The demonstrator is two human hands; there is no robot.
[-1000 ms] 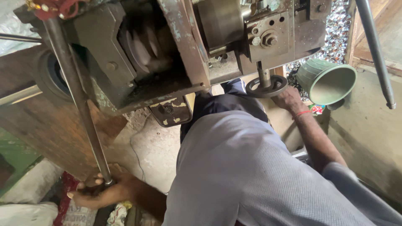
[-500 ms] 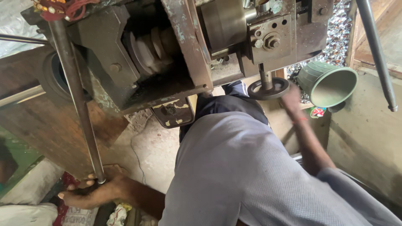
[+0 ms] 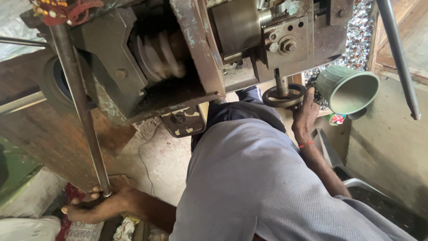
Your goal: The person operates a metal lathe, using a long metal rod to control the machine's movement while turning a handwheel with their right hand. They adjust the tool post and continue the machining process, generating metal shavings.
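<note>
A long grey steel lever rod [image 3: 80, 111] slants down; a small dark handwheel [image 3: 283, 96] lies flat under its spindle.

Soft daylight from upper right, dim shadowed machine underside, mostly sharp, slight wide-angle stretch at edges

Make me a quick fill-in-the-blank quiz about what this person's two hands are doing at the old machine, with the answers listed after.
1. The left hand grips the lower end of the long grey metal ____, which slants down from the machine.
2. The right hand touches the small round black ____ on its short vertical shaft.
3. A thin ____ band circles the right wrist.
4. Right of the handwheel sits a ribbed green funnel-shaped cup, its ____ mouth facing the camera.

Missing words: rod; handwheel; red; open
</note>
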